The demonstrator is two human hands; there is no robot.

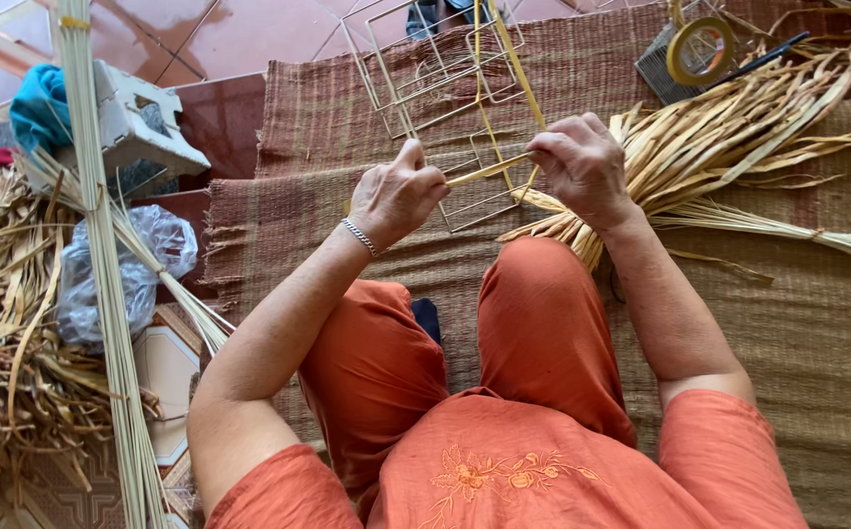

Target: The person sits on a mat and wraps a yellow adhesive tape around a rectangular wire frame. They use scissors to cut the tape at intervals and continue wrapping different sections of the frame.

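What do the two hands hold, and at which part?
Both hands pinch one flat yellow strip: left hand at its near end, right hand at the other, over the wire frame.

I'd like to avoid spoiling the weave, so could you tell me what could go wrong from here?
1. The strip is stretched between the left hand and right hand; a hard pull might snap or split it.
2. The wire frame lies loose on the mat with only the hands near it, so it may shift or tip.
3. The dried leaves lie right by the right wrist and could be knocked or caught up in the strip.
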